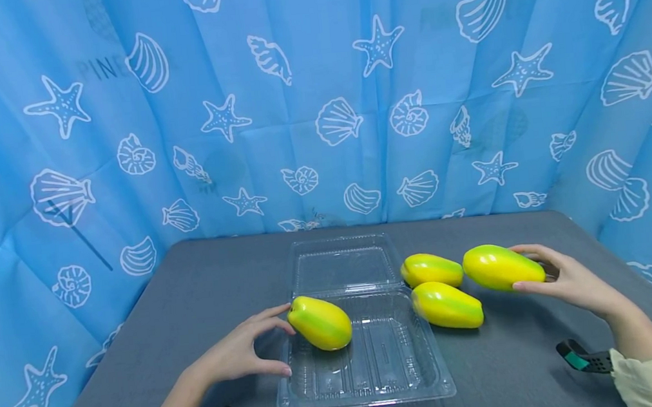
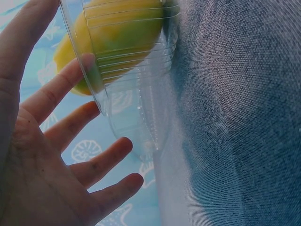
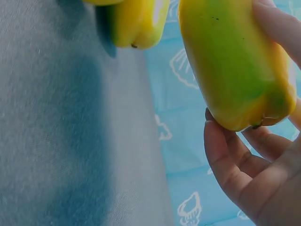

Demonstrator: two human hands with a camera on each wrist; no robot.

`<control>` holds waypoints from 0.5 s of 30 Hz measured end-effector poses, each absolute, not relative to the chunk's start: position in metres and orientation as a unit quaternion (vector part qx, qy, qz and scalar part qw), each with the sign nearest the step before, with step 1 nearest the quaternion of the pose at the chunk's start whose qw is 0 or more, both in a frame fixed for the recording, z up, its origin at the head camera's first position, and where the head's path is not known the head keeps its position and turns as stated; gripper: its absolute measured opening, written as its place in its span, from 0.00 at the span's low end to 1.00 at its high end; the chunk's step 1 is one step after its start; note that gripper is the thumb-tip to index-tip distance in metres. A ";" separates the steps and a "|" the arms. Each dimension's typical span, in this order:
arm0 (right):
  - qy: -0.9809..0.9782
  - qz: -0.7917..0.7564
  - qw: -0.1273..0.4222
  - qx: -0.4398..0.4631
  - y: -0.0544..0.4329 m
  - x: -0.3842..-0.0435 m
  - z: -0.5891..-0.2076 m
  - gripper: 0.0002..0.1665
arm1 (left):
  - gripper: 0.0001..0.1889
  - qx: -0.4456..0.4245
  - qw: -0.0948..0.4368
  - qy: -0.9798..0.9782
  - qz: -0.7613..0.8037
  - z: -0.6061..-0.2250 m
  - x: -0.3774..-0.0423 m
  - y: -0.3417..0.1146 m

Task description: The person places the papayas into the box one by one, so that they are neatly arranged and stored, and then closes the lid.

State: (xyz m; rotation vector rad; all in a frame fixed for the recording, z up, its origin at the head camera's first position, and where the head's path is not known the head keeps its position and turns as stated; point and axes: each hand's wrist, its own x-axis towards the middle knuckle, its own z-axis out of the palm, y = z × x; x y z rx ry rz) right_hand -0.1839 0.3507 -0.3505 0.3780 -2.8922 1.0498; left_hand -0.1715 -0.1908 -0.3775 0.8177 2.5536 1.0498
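A yellow-green papaya (image 1: 321,323) lies tilted against the left side of a clear plastic clamshell box (image 1: 398,396). My left hand (image 1: 251,348) is beside that papaya, fingers spread and thumb apart, with fingertips right at its stem end; the left wrist view shows the papaya through the box wall (image 2: 141,101). My right hand (image 1: 568,278) holds another papaya (image 1: 502,267) by its right end, thumb on the near side and fingers on the far side. In the right wrist view this papaya (image 3: 235,66) is raised above the table.
Two more papayas, one farther back (image 1: 432,270) and one nearer (image 1: 448,306), lie just right of the box. The box's lid (image 1: 344,268) is folded back behind it on the grey table (image 1: 210,278). A blue shell-print curtain (image 1: 305,102) hangs behind.
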 end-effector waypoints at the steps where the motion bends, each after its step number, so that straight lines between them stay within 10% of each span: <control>1: -0.931 0.343 0.021 0.126 0.349 -0.183 -0.349 0.36 | 0.24 0.281 0.130 0.879 0.362 -0.378 -0.171 -0.191; 15: -0.918 0.362 0.024 0.159 0.333 -0.181 -0.340 0.34 | 0.24 0.283 0.131 0.877 0.364 -0.377 -0.172 -0.191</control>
